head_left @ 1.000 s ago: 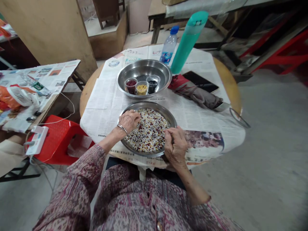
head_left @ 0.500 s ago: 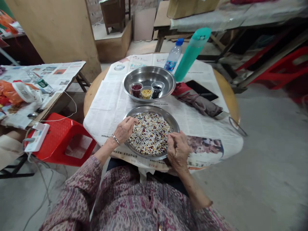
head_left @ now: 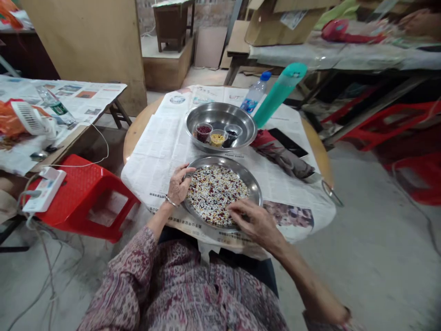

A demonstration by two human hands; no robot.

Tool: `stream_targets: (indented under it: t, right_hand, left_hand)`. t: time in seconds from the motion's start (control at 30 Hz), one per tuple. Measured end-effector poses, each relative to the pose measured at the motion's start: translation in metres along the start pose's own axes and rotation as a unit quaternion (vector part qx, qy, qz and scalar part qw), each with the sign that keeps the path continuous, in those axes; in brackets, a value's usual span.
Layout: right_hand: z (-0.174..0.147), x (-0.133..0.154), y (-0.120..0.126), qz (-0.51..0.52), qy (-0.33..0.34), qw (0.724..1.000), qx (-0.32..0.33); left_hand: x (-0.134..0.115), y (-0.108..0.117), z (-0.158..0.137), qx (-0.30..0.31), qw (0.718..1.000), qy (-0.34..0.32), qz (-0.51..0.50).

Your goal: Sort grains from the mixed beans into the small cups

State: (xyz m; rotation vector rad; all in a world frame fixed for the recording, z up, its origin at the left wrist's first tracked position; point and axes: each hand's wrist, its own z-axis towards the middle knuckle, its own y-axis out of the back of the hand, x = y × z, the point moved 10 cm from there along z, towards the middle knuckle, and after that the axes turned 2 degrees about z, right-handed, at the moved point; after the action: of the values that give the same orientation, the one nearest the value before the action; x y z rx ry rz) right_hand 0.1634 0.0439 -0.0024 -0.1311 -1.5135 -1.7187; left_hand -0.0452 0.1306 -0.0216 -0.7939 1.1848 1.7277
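A round shallow steel tray (head_left: pixel 255 186) lies before me, spread with a mix of white grains and red, yellow and dark beans (head_left: pixel 213 191). My left hand (head_left: pixel 179 185) grips its left rim, the thumb over the edge. Over the lower right of the mix, my right hand (head_left: pixel 257 220) has its thumb and fingertips drawn together at the grains; anything between them is too small to make out. Just behind stands a steel bowl (head_left: pixel 248 120) containing three clear cups: red beans (head_left: pixel 204 130), yellow beans (head_left: pixel 217 138) and dark beans (head_left: pixel 233 131).
Newspaper (head_left: pixel 148 151) covers the round table. Behind and right of the bowl are a water bottle (head_left: pixel 255 94), a teal bottle (head_left: pixel 279 94), a folded umbrella (head_left: pixel 284 156) and a dark flat device (head_left: pixel 287 141). A red stool (head_left: pixel 86 195) with a power strip (head_left: pixel 46 188) stands left.
My right hand has left the tray's right rim and reached inward over the mix. My left hand has shifted slightly along the left rim. The view has tilted a little.
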Motion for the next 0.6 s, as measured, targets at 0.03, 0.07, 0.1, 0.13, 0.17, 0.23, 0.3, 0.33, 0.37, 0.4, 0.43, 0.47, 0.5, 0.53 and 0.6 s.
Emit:
stream_targets:
  t: [0.03, 0.07, 0.1, 0.13, 0.17, 0.23, 0.3, 0.33, 0.37, 0.4, 0.43, 0.47, 0.5, 0.53, 0.6]
  right_hand:
    - [0.0, 0.004, -0.01, 0.019, -0.001, 0.998, 0.064]
    - [-0.001, 0.009, -0.02, 0.028, 0.001, 0.993, 0.119]
    - [-0.001, 0.013, -0.029, 0.028, 0.003, 0.987, 0.161]
    - [0.0, 0.018, -0.036, 0.024, 0.009, 0.981, 0.191]
    - [0.002, 0.023, -0.043, 0.017, 0.017, 0.978, 0.207]
    - [0.012, 0.029, -0.051, -0.005, 0.03, 0.978, 0.205]
    - [0.027, 0.027, -0.053, -0.038, 0.025, 0.984, 0.171]
    - [0.036, 0.023, -0.051, -0.056, 0.014, 0.987, 0.148]
    - [0.045, 0.016, -0.047, -0.072, -0.001, 0.99, 0.123]
    - [0.053, 0.008, -0.042, -0.085, -0.019, 0.991, 0.098]
    - [0.061, 0.0, -0.037, -0.098, -0.037, 0.992, 0.074]
    - [0.068, -0.008, -0.032, -0.111, -0.054, 0.991, 0.052]
    - [0.074, -0.014, -0.027, -0.123, -0.069, 0.989, 0.032]
    - [0.079, -0.018, -0.024, -0.134, -0.076, 0.988, 0.015]
    - [0.088, -0.01, -0.024, -0.143, -0.052, 0.988, -0.002]
  left_hand:
    - [0.002, -0.002, 0.0, 0.009, 1.0, 0.006, -0.015]
    - [0.004, -0.004, 0.0, 0.016, 1.0, 0.01, -0.025]
    - [0.005, -0.004, 0.0, 0.022, 0.999, 0.013, -0.03]
    - [0.005, -0.005, 0.0, 0.024, 0.999, 0.016, -0.033]
    - [0.004, -0.004, 0.0, 0.023, 0.999, 0.017, -0.036]
    - [0.004, -0.003, -0.001, 0.022, 0.999, 0.02, -0.04]
    - [0.003, -0.002, -0.001, 0.027, 0.998, 0.021, -0.045]
    - [0.003, -0.002, -0.001, 0.029, 0.998, 0.021, -0.048]
    - [0.003, -0.002, -0.001, 0.032, 0.998, 0.023, -0.05]
    - [0.003, -0.002, -0.001, 0.033, 0.998, 0.025, -0.052]
    - [0.003, -0.002, -0.001, 0.033, 0.998, 0.027, -0.053]
    - [0.003, -0.001, -0.001, 0.033, 0.997, 0.031, -0.055]
    - [0.003, -0.001, -0.001, 0.032, 0.997, 0.033, -0.057]
    - [0.004, -0.001, -0.001, 0.032, 0.997, 0.035, -0.059]
    - [0.004, 0.0, 0.0, 0.032, 0.997, 0.037, -0.064]
